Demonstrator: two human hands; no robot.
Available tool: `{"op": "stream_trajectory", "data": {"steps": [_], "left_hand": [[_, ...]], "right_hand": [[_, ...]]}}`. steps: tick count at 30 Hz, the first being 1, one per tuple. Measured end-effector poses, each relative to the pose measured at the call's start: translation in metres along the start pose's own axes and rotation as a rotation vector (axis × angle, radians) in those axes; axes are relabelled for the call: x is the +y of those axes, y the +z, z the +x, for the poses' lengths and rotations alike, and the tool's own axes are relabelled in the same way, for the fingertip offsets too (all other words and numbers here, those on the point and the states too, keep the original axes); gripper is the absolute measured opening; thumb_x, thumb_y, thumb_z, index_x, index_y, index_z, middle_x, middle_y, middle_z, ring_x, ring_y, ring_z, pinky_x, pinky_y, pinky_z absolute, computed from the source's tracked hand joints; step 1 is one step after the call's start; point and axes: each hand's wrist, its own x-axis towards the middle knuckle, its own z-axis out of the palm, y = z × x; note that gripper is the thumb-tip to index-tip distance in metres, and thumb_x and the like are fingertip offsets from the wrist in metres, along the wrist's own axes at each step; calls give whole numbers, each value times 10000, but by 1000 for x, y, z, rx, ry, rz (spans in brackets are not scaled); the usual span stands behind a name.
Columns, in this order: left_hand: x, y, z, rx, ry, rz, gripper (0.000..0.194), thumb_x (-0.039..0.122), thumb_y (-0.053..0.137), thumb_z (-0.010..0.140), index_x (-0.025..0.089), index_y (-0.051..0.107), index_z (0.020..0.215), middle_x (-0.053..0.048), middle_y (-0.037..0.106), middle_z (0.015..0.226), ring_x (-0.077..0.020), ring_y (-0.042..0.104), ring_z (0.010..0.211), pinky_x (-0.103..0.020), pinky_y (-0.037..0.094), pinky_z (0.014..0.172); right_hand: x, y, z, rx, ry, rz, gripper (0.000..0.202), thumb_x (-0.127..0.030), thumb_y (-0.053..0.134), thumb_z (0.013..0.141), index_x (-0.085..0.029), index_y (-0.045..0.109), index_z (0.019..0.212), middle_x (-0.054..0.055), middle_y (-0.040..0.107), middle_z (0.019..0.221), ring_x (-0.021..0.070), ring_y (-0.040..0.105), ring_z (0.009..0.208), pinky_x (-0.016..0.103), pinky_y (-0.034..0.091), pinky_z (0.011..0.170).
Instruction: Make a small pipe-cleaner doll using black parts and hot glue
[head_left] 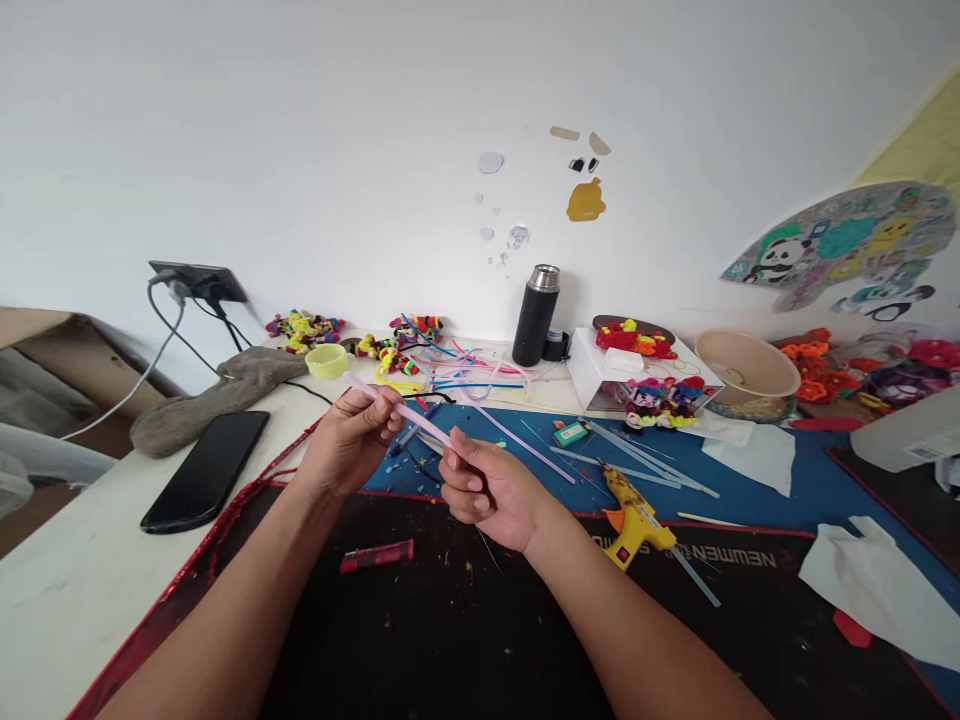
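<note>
A pale pink strip, like a fuzzy craft stem (426, 422), slants between my hands above the dark mat. My left hand (358, 432) pinches its upper left part between thumb and fingers, with a short end sticking out past them. The lower right end is gripped by the thumb and curled fingers of my right hand (491, 485). Below them a red lighter (377, 556) lies on the black mat (420, 640). To the right of my right hand rests a yellow glue gun (634, 520) with a clear glue stick in its back.
Colored stems (480, 385) lie behind my hands. Further back stands a black thermos (535, 318), beside a white box (600, 375) with small figures. At the left are a phone (206, 470) and a piece of driftwood (202, 400). White tissue (877, 580) lies at the right.
</note>
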Motion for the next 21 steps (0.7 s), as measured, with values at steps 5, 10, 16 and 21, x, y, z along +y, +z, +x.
{"op": "stream_trajectory", "data": {"steps": [5, 10, 16, 21], "left_hand": [[0, 1, 0, 18, -5, -5, 340, 273, 1050, 526, 117, 815, 715, -9, 634, 615, -64, 555, 557, -133, 466, 506], [1, 3, -1, 26, -10, -10, 352, 268, 1055, 507, 108, 812, 704, -11, 631, 608, -65, 563, 554, -134, 469, 507], [1, 3, -1, 31, -13, -4, 351, 285, 1057, 504, 120, 816, 700, -5, 633, 613, -58, 553, 549, -127, 477, 508], [1, 2, -1, 31, -16, 5, 358, 294, 1059, 498, 126, 823, 709, -9, 635, 611, -64, 556, 561, -126, 484, 511]], "right_hand": [[2, -2, 1, 21, -10, -8, 510, -573, 866, 812, -187, 542, 736, -138, 369, 476, 32, 235, 383, 234, 99, 420], [1, -1, 2, 48, -25, -3, 506, -576, 861, 818, -188, 544, 743, -139, 360, 475, 34, 235, 389, 237, 95, 426], [1, -1, 2, 42, -27, 4, 523, -581, 881, 791, -185, 545, 737, -136, 372, 486, 32, 243, 391, 233, 98, 425], [2, 1, 1, 48, -40, -12, 527, -569, 926, 734, -176, 575, 716, -141, 353, 460, 31, 249, 384, 228, 117, 424]]}}
